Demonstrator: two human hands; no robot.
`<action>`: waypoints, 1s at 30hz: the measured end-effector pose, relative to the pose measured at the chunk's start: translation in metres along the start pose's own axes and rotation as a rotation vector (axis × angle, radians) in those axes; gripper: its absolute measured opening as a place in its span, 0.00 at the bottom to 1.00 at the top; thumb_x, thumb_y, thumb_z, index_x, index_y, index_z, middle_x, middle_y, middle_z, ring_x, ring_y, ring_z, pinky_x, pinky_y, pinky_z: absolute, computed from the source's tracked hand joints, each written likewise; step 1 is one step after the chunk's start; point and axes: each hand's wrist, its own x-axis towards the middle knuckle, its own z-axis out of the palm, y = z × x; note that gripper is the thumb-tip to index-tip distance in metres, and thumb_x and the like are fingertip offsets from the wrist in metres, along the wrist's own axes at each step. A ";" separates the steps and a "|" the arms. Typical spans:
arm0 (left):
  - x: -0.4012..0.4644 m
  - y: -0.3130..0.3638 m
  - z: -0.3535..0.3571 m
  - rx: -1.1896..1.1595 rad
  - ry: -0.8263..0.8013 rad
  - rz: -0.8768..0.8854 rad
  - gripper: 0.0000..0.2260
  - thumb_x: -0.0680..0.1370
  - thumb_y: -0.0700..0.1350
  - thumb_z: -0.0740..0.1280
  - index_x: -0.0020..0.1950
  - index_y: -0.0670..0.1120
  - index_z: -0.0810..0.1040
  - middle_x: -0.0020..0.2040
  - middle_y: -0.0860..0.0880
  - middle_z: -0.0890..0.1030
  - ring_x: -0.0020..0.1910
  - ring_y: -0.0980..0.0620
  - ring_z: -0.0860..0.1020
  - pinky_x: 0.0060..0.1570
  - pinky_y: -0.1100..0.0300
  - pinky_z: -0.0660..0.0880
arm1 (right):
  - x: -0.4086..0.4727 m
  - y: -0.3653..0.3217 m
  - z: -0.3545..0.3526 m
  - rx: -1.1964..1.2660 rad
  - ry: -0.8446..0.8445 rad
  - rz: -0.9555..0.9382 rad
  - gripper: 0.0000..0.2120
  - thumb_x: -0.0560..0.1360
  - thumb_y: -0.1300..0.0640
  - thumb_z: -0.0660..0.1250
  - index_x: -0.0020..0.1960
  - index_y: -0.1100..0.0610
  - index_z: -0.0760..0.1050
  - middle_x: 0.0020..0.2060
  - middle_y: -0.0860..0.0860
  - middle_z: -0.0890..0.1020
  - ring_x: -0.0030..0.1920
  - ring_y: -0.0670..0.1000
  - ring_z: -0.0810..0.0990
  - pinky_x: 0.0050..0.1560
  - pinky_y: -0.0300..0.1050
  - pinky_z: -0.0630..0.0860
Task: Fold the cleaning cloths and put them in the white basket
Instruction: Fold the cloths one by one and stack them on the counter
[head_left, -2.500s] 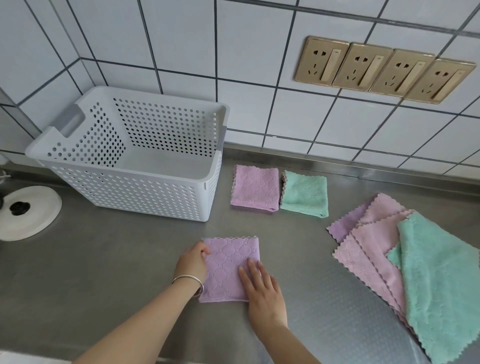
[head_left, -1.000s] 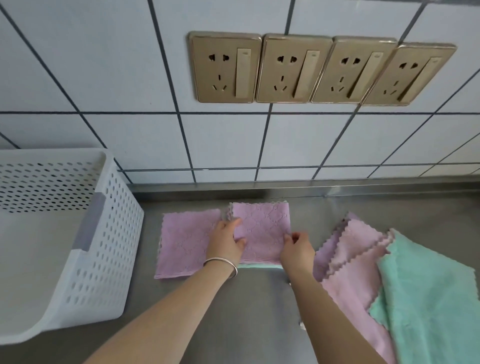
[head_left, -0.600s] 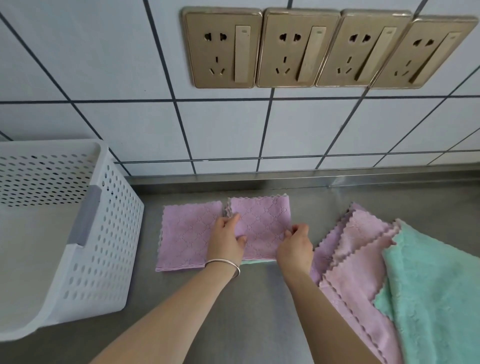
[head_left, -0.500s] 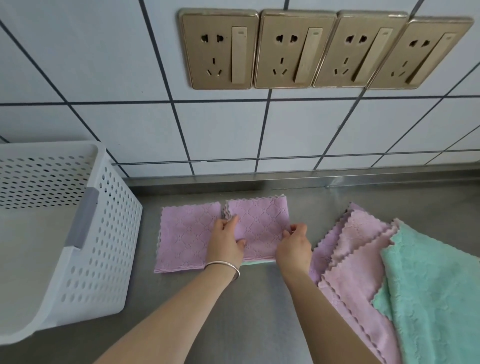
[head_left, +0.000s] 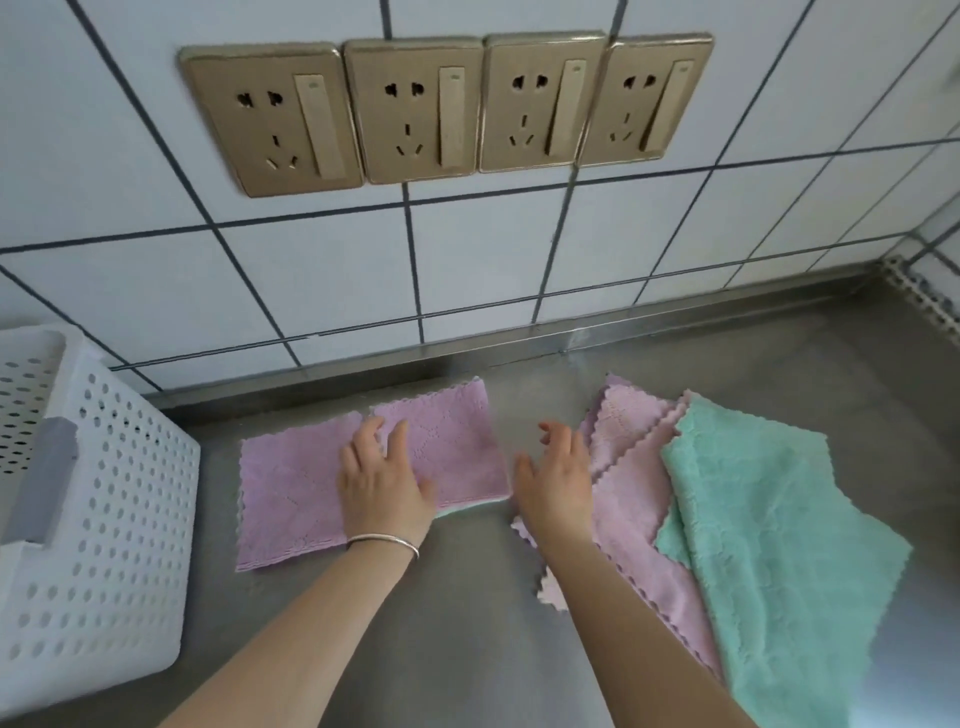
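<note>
Two folded purple cloths lie side by side near the wall. The left purple cloth (head_left: 288, 493) rests alone; the right purple cloth (head_left: 452, 441) sits on top of a folded green cloth (head_left: 467, 505), of which only a thin edge shows. My left hand (head_left: 382, 478) lies flat and open across the seam between the two purple cloths. My right hand (head_left: 556, 480) hovers open just right of the stack, holding nothing. Unfolded pink cloths (head_left: 634, 499) and an unfolded green cloth (head_left: 769, 545) are piled at the right. The white basket (head_left: 98, 519) stands at the left.
The steel counter (head_left: 467, 623) runs to a tiled wall with a row of gold sockets (head_left: 447, 109). A steel upstand edges the counter at the back and the right corner.
Both hands let go of the folded purple cloth, which now lies on the green one. My left hand flattened on the cloths; my right hand pulled away to the right. The camera view shifted right.
</note>
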 end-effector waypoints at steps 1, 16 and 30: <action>-0.004 0.009 -0.001 -0.004 0.035 0.051 0.27 0.62 0.41 0.74 0.61 0.44 0.75 0.60 0.39 0.72 0.54 0.37 0.72 0.50 0.47 0.75 | -0.006 0.014 -0.015 -0.019 0.079 -0.065 0.15 0.69 0.66 0.65 0.56 0.64 0.73 0.50 0.59 0.78 0.51 0.61 0.76 0.49 0.52 0.75; -0.097 0.193 0.066 0.037 -0.314 1.018 0.07 0.66 0.45 0.66 0.40 0.50 0.81 0.38 0.54 0.82 0.36 0.54 0.81 0.32 0.64 0.78 | -0.095 0.152 -0.114 -0.290 0.020 -0.095 0.13 0.64 0.59 0.54 0.48 0.52 0.70 0.41 0.48 0.81 0.41 0.51 0.79 0.35 0.38 0.75; -0.067 0.216 0.059 0.126 -0.250 1.016 0.05 0.68 0.48 0.64 0.37 0.55 0.79 0.31 0.57 0.81 0.32 0.56 0.80 0.32 0.64 0.75 | -0.060 0.185 -0.164 -0.126 0.080 0.133 0.16 0.70 0.62 0.58 0.56 0.56 0.76 0.47 0.51 0.81 0.46 0.56 0.78 0.40 0.45 0.73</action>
